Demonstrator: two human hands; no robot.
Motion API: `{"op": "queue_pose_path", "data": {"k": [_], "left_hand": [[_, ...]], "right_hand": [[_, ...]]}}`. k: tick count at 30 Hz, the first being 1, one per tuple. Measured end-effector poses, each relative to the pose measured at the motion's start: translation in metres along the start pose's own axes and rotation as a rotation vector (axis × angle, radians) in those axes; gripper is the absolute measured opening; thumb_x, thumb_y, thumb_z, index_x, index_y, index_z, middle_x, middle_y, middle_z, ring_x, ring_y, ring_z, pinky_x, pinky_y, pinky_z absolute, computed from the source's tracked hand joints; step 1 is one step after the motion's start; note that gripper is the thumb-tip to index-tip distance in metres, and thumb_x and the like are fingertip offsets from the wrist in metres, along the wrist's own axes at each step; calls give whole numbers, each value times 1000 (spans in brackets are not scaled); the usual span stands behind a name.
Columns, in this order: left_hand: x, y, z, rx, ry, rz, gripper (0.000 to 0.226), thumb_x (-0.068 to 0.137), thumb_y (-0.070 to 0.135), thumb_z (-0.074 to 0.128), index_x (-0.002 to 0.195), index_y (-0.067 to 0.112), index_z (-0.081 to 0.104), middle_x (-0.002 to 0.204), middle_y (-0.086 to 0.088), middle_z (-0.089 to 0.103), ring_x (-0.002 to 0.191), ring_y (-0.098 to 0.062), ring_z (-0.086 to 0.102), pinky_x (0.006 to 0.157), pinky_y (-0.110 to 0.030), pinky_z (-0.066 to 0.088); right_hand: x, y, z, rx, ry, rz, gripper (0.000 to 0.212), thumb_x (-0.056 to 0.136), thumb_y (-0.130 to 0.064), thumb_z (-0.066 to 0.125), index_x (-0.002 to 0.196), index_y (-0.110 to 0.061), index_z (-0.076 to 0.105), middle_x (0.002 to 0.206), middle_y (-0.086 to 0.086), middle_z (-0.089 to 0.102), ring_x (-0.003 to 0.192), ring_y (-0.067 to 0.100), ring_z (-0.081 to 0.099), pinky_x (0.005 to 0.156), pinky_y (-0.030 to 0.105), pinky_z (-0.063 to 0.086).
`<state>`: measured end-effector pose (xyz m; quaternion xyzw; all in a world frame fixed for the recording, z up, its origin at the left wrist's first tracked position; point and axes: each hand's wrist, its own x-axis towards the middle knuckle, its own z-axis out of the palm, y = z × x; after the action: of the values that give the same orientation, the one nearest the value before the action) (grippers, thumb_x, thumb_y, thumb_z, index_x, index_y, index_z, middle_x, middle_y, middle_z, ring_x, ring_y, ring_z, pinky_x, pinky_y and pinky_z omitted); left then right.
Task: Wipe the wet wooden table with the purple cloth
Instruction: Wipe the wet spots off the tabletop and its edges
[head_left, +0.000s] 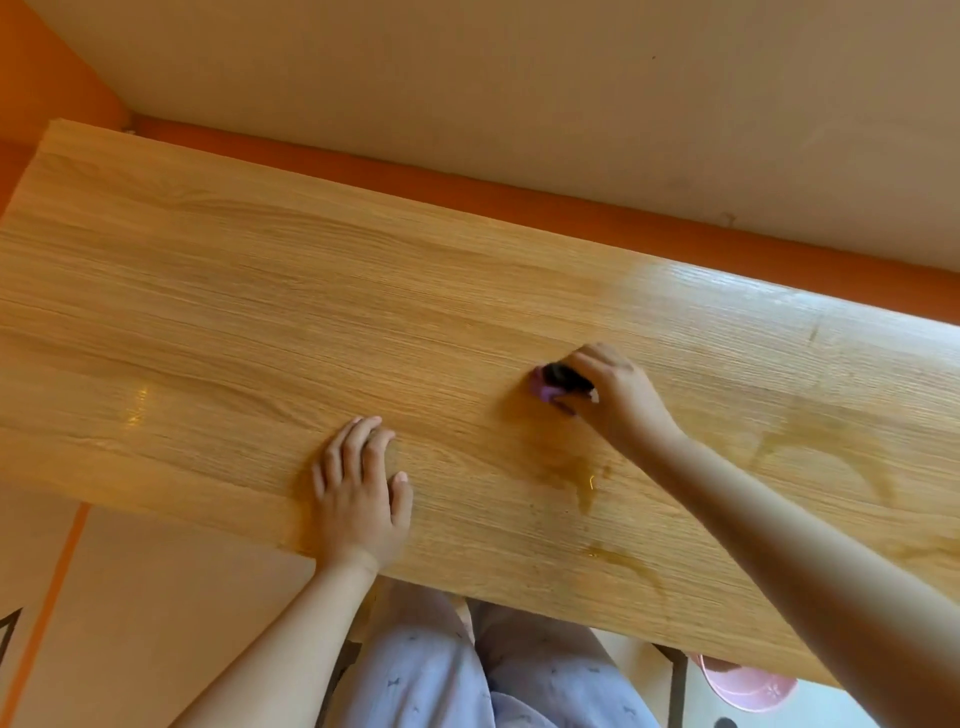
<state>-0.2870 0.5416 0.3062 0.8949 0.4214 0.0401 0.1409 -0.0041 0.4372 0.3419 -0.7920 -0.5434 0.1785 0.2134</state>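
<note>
The wooden table (234, 291) fills the middle of the view, with darker wet streaks (571, 467) toward its right and near edge. My right hand (615, 392) presses a bunched purple cloth (548, 387) onto the tabletop right of centre; only the cloth's left end shows past my fingers. My left hand (358, 493) lies flat on the table near its front edge, fingers spread, holding nothing.
A beige wall with an orange skirting band (519, 200) runs right behind the table's far edge. A pink bucket (743, 688) stands on the floor under the table's right end. My legs in light patterned trousers (467, 675) are against the front edge.
</note>
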Motion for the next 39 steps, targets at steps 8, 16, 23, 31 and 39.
{"op": "queue_pose_path", "data": {"k": [8, 16, 23, 31, 39], "left_hand": [[1, 1, 0, -24, 22, 23, 44, 80, 27, 44, 120, 9, 54, 134, -11, 50, 128, -32, 41, 100, -50, 30], [-2, -3, 3, -17, 8, 22, 44, 83, 28, 43, 121, 9, 53, 137, -10, 48, 130, -31, 38, 102, -49, 29], [-2, -5, 7, -35, 32, 44, 43, 82, 28, 45, 120, 8, 53, 136, -10, 48, 130, -32, 39, 102, -50, 29], [-2, -7, 9, -46, 41, 71, 43, 83, 28, 46, 121, 9, 51, 137, -11, 47, 131, -33, 37, 103, -51, 29], [-2, -8, 10, -37, 31, 73, 43, 83, 28, 45, 122, 8, 49, 138, -11, 45, 131, -33, 36, 102, -52, 28]], "right_hand": [[-60, -30, 18, 9, -163, -93, 25, 79, -28, 72, 96, -10, 68, 91, 2, 63, 85, 18, 56, 75, 29, 50], [-2, -6, 7, -72, 213, 320, 23, 82, -22, 71, 97, -6, 66, 93, 6, 61, 91, 21, 52, 72, 26, 35], [-103, -79, 59, -1, 137, 224, 25, 74, -20, 78, 91, -7, 66, 88, 5, 63, 84, 23, 54, 70, 29, 45], [-136, -86, 68, 9, 47, 201, 22, 75, -19, 77, 90, -7, 68, 85, 4, 63, 84, 19, 51, 76, 25, 43], [-110, -77, 62, 27, 428, 644, 19, 79, -20, 71, 83, -5, 60, 81, -2, 50, 78, 19, 46, 65, 25, 26]]}}
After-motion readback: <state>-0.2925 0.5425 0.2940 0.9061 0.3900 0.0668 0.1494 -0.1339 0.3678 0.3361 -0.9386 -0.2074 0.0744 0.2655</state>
